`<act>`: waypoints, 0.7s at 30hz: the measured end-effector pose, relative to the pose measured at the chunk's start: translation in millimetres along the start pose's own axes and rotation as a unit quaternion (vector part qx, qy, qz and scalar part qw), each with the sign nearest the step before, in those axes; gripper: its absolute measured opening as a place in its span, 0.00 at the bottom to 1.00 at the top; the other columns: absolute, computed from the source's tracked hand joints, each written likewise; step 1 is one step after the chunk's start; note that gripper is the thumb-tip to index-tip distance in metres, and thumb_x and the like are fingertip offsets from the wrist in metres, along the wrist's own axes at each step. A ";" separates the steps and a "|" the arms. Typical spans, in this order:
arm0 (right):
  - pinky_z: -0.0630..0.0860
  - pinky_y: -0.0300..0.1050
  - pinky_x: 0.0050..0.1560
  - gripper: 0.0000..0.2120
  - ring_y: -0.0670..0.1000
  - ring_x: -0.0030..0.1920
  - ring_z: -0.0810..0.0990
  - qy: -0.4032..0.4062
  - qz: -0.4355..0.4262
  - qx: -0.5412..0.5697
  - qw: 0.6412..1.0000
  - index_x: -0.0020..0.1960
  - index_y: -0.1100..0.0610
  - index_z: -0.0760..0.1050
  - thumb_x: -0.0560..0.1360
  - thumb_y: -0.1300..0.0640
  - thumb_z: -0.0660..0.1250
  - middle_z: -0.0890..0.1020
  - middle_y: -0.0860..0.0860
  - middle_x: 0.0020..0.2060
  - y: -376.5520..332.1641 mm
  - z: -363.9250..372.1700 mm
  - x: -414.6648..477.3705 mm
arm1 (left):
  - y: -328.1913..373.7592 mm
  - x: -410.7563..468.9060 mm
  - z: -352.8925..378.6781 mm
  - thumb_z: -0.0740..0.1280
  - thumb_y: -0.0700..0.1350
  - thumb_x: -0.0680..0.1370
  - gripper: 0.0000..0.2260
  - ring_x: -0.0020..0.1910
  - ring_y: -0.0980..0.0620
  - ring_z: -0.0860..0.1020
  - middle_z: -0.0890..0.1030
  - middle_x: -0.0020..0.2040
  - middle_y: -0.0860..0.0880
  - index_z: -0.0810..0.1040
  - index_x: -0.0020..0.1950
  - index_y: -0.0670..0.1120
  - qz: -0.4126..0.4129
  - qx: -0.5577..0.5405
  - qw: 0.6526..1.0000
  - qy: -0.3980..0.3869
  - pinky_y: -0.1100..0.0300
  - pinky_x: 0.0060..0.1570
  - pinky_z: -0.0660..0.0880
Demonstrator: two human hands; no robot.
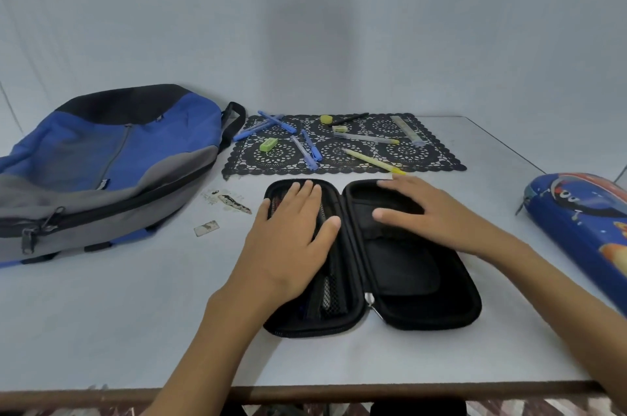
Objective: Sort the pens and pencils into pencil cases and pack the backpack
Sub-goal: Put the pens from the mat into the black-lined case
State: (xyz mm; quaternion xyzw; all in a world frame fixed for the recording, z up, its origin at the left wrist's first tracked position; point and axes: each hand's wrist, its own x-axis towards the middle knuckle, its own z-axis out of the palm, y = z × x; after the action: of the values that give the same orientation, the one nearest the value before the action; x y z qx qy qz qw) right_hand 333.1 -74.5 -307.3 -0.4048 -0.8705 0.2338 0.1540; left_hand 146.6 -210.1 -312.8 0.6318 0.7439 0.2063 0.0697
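Note:
A black pencil case point(420, 300) lies spread open flat on the table in front of me. My left hand point(291, 235) rests flat on its left half, over a mesh pocket with pens in it. On the right half lies my right hand point(437, 215), fingers straight and spread. Beyond the case, a black lace mat point(437, 157) carries several blue pens point(310, 147), a yellow pencil point(373, 161), a silver pen point(364, 137), a black pen point(351, 117), erasers and a ruler point(407, 130). A blue and grey backpack point(101, 161) lies at the left, zipped shut.
A second, blue printed pencil case point(583, 232) lies shut at the table's right edge. Small scraps of torn sticker point(230, 202) sit between the backpack and the black case. A wall stands right behind the table. The table's front edge point(305, 392) runs just below my forearms.

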 end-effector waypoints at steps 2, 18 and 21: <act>0.55 0.46 0.74 0.28 0.44 0.75 0.55 -0.004 0.014 0.053 0.998 0.70 0.42 0.68 0.72 0.36 0.65 0.55 0.40 0.76 2.5 10.4 -4.0 | -1.5 1.4 1.6 0.47 0.54 0.84 0.24 0.77 0.61 0.44 0.49 0.79 0.56 0.50 0.79 0.50 0.009 0.000 1.000 -0.013 0.58 0.76 0.41; 0.53 0.47 0.74 0.28 0.46 0.77 0.51 0.005 0.001 0.073 0.997 0.73 0.48 0.67 0.75 0.40 0.64 0.50 0.45 0.78 -25.6 45.3 8.0 | -48.9 -9.0 -10.3 0.47 0.58 0.80 0.26 0.75 0.66 0.46 0.51 0.77 0.60 0.53 0.78 0.53 0.028 -0.061 0.998 -0.002 0.71 0.69 0.39; 0.52 0.56 0.75 0.26 0.48 0.76 0.52 0.008 -0.002 0.046 0.999 0.71 0.46 0.69 0.75 0.38 0.62 0.56 0.48 0.77 -26.0 42.2 12.7 | -54.7 -6.0 -12.6 0.53 0.52 0.83 0.21 0.75 0.67 0.47 0.52 0.76 0.61 0.57 0.77 0.54 0.039 -0.091 0.995 0.020 0.69 0.71 0.41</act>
State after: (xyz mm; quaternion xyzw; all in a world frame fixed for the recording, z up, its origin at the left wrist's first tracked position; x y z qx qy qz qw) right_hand 289.5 -91.2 -328.1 -0.3970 -0.8586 0.2698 0.1798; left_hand 93.3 -225.1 -323.9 0.6469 0.6984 0.2880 0.1036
